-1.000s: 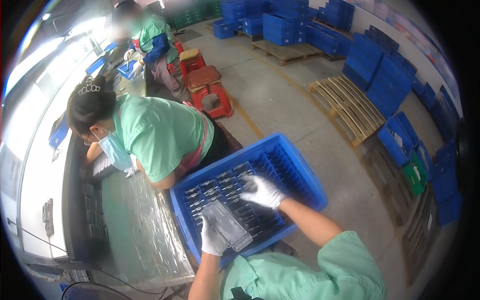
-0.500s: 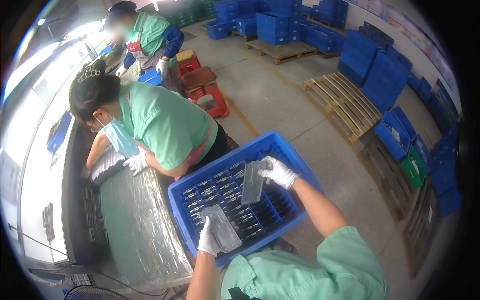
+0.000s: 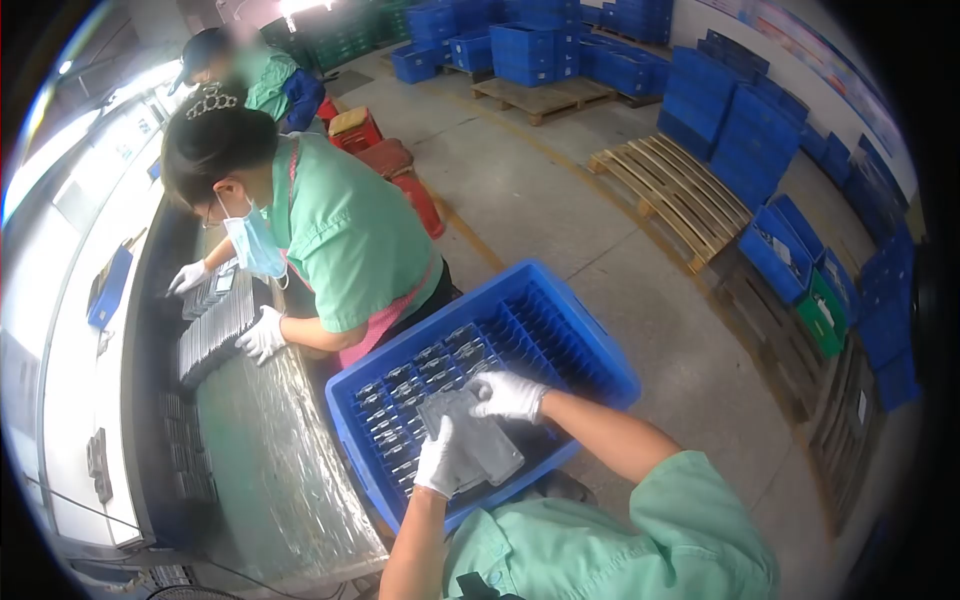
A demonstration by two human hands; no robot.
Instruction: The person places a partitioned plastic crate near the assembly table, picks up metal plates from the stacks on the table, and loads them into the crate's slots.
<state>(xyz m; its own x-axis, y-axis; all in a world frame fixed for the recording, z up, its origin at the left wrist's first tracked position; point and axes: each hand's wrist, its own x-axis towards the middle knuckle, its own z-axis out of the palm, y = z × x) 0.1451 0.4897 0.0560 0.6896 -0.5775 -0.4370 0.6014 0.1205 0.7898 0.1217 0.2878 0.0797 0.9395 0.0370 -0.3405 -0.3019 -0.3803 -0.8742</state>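
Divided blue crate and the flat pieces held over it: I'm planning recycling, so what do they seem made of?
Blue crate: probably plastic, semi-gloss, given its even colour and rounded, moulded-looking corners.
Flat pieces: metal or plastic, I can't tell which; grey, smooth, with a pale sheen.

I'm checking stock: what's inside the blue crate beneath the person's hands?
Inside the blue crate: rows of thin shiny-edged pieces at left, blue dividers at right. The left hand, right hand and flat grey plates they hold hide what lies beneath.
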